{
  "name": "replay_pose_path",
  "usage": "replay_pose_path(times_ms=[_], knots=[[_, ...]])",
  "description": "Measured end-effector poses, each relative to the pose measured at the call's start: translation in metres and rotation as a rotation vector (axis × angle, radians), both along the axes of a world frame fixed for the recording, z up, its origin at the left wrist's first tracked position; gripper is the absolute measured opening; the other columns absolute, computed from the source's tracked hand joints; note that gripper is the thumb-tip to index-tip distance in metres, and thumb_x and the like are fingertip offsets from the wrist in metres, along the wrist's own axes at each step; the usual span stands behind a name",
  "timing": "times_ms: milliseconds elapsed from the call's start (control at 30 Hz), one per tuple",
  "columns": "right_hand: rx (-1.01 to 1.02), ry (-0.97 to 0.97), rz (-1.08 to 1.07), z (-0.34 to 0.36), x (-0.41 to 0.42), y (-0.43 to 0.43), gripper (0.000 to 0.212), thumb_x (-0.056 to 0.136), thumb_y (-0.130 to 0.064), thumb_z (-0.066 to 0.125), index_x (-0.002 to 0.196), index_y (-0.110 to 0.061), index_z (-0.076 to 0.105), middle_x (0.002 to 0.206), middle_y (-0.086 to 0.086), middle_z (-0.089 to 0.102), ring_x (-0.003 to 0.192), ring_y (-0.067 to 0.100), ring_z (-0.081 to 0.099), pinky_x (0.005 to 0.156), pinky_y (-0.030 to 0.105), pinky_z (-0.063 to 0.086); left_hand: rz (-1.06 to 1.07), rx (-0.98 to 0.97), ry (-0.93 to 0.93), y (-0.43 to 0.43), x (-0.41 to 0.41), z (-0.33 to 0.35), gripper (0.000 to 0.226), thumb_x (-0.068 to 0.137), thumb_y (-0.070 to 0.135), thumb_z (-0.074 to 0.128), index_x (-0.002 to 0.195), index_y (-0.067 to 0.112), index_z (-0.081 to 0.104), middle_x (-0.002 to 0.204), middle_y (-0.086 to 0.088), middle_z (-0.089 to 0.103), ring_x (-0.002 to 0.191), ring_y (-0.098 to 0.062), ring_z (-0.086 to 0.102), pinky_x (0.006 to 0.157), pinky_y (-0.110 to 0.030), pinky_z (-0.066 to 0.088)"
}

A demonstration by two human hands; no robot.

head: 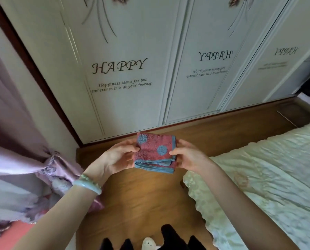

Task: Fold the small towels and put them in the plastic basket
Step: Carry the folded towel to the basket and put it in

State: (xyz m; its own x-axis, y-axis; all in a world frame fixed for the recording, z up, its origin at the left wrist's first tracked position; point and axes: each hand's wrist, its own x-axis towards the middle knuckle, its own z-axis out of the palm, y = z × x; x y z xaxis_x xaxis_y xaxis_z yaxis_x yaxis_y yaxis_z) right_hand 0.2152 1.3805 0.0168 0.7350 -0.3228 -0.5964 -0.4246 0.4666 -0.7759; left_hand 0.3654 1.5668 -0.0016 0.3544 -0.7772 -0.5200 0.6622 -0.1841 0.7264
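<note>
A small red towel [154, 152] with blue dots and blue edging is folded into a thick square and held in the air in front of me. My left hand [117, 157] grips its left side, thumb on top. My right hand [188, 156] pinches its right edge with thumb and fingers. No plastic basket is in view.
Below the towel lies a wooden floor [145, 199]. A bed with a cream quilt [258, 177] fills the right side. White wardrobe doors [125, 73] printed with "HAPPY" stand ahead. A purple curtain [24, 168] hangs at the left. Dark clothing and a white slipper [148, 244] show at the bottom edge.
</note>
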Motion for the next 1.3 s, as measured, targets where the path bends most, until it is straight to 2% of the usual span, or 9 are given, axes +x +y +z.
replay_pose_path(times_ms=[133,267,433,567,700,867,1033,1200,1300], knots=[[-0.008,-0.002,-0.024,0.003,0.007,-0.053,0.043,0.079,0.009,0.062,0.116,-0.014,0.056,0.117,0.017,0.062,0.106,0.034,0.061,0.088,0.051,0.053,-0.052,0.027,0.021,-0.057,0.018,0.000,0.056,0.065,0.006,0.069,0.118,0.012,0.054,0.116,-0.017,0.054,0.107,-0.029,0.051,0.089,-0.043,0.050],[0.000,-0.017,-0.109,0.005,0.016,-0.105,0.044,0.080,0.008,0.062,0.117,-0.016,0.055,0.117,0.016,0.062,0.106,0.033,0.062,0.086,0.049,0.054,-0.124,0.031,0.024,-0.120,0.041,0.004,0.061,0.068,0.001,0.068,0.128,0.006,0.055,0.117,-0.018,0.057,0.106,-0.031,0.054,0.089,-0.045,0.050],[-0.003,-0.026,-0.251,0.000,0.028,-0.172,0.046,0.082,0.006,0.062,0.122,-0.015,0.050,0.117,0.014,0.060,0.104,0.030,0.063,0.081,0.045,0.056,-0.193,0.074,0.027,-0.214,0.076,0.004,0.045,0.074,-0.003,0.062,0.118,0.010,0.061,0.102,-0.014,0.060,0.095,-0.026,0.058,0.085,-0.044,0.055],[-0.010,-0.048,-0.332,-0.001,0.049,-0.229,0.056,0.081,0.005,0.062,0.131,-0.009,0.042,0.122,0.020,0.055,0.106,0.034,0.061,0.077,0.044,0.056,-0.324,0.076,-0.001,-0.295,0.111,0.014,0.027,0.081,-0.004,0.059,0.100,0.013,0.067,0.079,-0.007,0.058,0.063,-0.016,0.058,0.061,-0.034,0.058],[0.007,-0.111,-0.442,0.009,0.074,-0.283,0.049,0.082,0.006,0.059,0.127,-0.009,0.045,0.116,0.017,0.057,0.101,0.031,0.063,0.071,0.041,0.058,-0.387,0.073,-0.002,-0.374,0.145,0.030,0.034,0.083,-0.005,0.058,0.111,0.013,0.063,0.103,-0.012,0.061,0.089,-0.024,0.062,0.064,-0.039,0.060],[0.035,-0.138,-0.613,0.014,0.092,-0.336,0.054,0.078,0.010,0.062,0.127,-0.005,0.047,0.109,0.017,0.060,0.085,0.028,0.067,0.059,0.034,0.056,-0.547,0.069,-0.009,-0.457,0.174,0.037,0.039,0.086,-0.002,0.057,0.120,0.016,0.060,0.108,-0.010,0.060,0.091,-0.023,0.061,0.063,-0.036,0.059],[0.032,-0.113,-0.718,0.006,0.096,-0.390,0.068,0.065,0.001,0.072,0.128,-0.006,0.048,0.114,0.019,0.059,0.095,0.031,0.066,0.064,0.035,0.056,-0.643,0.096,0.001,-0.534,0.182,0.031,0.038,0.087,-0.002,0.056,0.120,0.017,0.060,0.105,-0.009,0.061,0.092,-0.024,0.060,0.064,-0.036,0.060],[0.044,-0.105,-0.751,0.001,0.097,-0.458,0.047,0.078,0.007,0.063,0.121,-0.008,0.050,0.107,0.017,0.060,0.091,0.028,0.066,0.061,0.032,0.056,-0.691,0.113,-0.002,-0.620,0.187,0.015,0.047,0.085,-0.002,0.057,0.129,0.015,0.055,0.109,-0.011,0.059,0.096,-0.026,0.059,0.080,-0.044,0.055],[0.043,-0.127,-0.782,-0.005,0.096,-0.510,0.046,0.078,0.008,0.063,0.119,-0.009,0.051,0.109,0.017,0.061,0.096,0.030,0.065,0.065,0.036,0.057,-0.735,0.107,-0.019,-0.680,0.188,0.008,0.049,0.085,-0.003,0.057,0.130,0.014,0.055,0.108,-0.011,0.060,0.095,-0.025,0.059,0.079,-0.044,0.055]])
